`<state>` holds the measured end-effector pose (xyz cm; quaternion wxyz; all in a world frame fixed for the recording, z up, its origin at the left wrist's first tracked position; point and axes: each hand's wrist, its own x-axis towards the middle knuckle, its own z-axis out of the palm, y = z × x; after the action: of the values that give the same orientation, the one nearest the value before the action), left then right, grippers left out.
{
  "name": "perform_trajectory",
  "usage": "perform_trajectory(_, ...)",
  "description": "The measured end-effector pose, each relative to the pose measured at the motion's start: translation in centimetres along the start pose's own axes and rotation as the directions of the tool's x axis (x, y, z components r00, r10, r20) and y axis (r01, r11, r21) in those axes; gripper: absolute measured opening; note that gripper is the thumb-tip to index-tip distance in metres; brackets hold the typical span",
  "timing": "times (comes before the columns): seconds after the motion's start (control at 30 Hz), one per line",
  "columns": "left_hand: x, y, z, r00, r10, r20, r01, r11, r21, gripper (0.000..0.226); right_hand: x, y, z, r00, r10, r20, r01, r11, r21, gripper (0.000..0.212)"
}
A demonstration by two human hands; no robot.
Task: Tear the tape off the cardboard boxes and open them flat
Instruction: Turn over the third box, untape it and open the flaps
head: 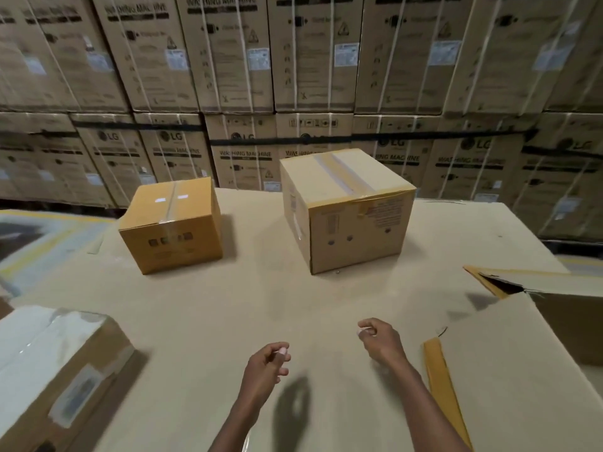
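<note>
Two taped cardboard boxes stand on the table ahead of me. The smaller orange-brown box [171, 226] is at the left, with clear tape along its top seam. The taller box [349, 210] is at the centre right, with wide tape across its top. A third taped box [52, 360] lies at the near left corner. My left hand [266, 362] and my right hand [378, 339] hover over the table near me with fingers loosely curled. Neither holds anything, and both are well short of the boxes.
The table is covered by a pale cardboard sheet [228, 305]. An opened box with a raised flap [554, 288] sits at the right edge, and a yellow-brown flap [440, 370] lies beside my right forearm. Stacked washing-machine cartons [293, 76] form a wall behind the table.
</note>
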<state>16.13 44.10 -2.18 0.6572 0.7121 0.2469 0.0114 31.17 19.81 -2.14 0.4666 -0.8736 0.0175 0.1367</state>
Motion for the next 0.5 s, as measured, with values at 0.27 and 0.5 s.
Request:
perform_trajectory(0.27,14.6,5.4,-0.3,0.989,0.062,0.135,-0.071,0.995,0.066,0.015,9.6,-4.4,-3.0,0.994,0.1,-0.049,-0.094,0.989,0.114,0.017)
perform_trajectory(0.5,23.3,11.3,3.5,0.971,0.164,0.174,-0.196,0.963,0.186,0.049,18.3,-6.4,-6.6,0.992,-0.037,-0.124,0.036,0.999,-0.008,0.02)
